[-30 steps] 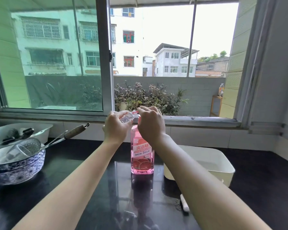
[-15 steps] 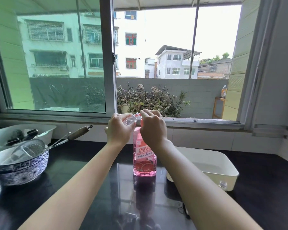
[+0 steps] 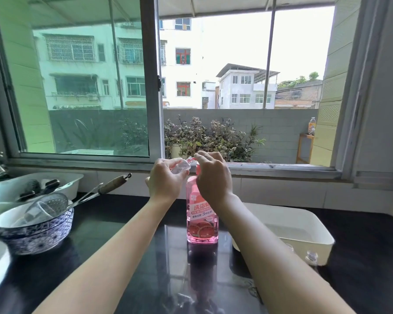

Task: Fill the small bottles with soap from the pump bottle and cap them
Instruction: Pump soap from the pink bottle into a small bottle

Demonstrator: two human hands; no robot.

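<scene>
Pink pump bottle (image 3: pixel 202 219) upright mid worktop (image 3: pixel 114 236), left hand (image 3: pixel 166 179) grip closed round small clear bottle (image 3: pixel 182 165) – tilted, mouth twd pump top, right hand (image 3: pixel 213 177) fingers curled over pump head, white tub (image 3: pixel 304 225) just right, another small bottle (image 3: pixel 311 257) by its front.

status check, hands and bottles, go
Left hand holds small clear bottle tilted at pump. Right hand covers pump of pink soap bottle. Nothing in the way.

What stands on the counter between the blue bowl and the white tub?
The pink pump bottle stands between the bowl and the tub in the head view; both forearms also cross that stretch.
</scene>
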